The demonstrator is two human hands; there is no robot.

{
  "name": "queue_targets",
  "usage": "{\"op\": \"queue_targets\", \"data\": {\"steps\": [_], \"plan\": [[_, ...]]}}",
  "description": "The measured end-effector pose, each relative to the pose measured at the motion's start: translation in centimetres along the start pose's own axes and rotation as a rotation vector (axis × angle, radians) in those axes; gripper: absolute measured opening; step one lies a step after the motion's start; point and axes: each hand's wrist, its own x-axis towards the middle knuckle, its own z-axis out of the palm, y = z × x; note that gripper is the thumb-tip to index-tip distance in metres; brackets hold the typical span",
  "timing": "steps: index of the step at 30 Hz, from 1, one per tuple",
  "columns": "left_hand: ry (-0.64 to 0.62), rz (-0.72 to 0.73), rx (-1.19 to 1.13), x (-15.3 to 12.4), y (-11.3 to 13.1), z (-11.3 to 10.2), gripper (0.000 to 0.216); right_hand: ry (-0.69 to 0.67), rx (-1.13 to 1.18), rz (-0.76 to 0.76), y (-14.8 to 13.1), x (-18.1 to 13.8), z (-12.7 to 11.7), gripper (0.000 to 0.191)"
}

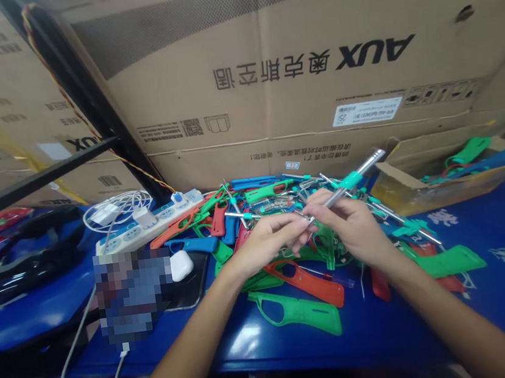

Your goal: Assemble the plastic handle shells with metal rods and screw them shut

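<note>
My right hand (346,220) is closed around a metal lighter tube (371,162) with a green collar (351,180). The tube slants up to the right, its far end free in the air. At the lower end, the thumb and fingers of my left hand (281,234) pinch together on the tube; any small part between them is hidden. Both hands hover over a heap of lighter parts. Just below them lie an orange handle shell (322,288) and a green handle shell (312,316). Another green shell (450,261) lies beside my right forearm.
A white power strip (155,222) with cables stands left of the heap. Near it are a phone-like black slab (191,288) and a white earbud case (181,265). An open carton (446,193) holding more parts sits at right. Large cardboard boxes (297,104) wall off the back.
</note>
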Motion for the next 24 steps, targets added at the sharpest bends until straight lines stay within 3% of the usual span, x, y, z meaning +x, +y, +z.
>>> {"op": "queue_targets", "data": {"steps": [6, 13, 17, 24], "plan": [[-0.095, -0.014, 0.031, 0.1, 0.1, 0.0, 0.024, 0.048, -0.165, 0.007, 0.1, -0.4, -0.1, 0.022], [-0.122, 0.010, 0.080, 0.2, -0.1, 0.3, 0.022, -0.005, -0.148, 0.076, -0.4, -0.4, 0.0, 0.022], [-0.136, -0.051, 0.112, 0.1, -0.3, 0.8, 0.020, -0.081, -0.222, 0.104, -0.3, -0.4, -0.6, 0.023], [-0.008, -0.052, 0.008, 0.5, -0.8, 1.9, 0.028, -0.108, -0.172, 0.182, -0.2, -0.5, -0.7, 0.031]]}}
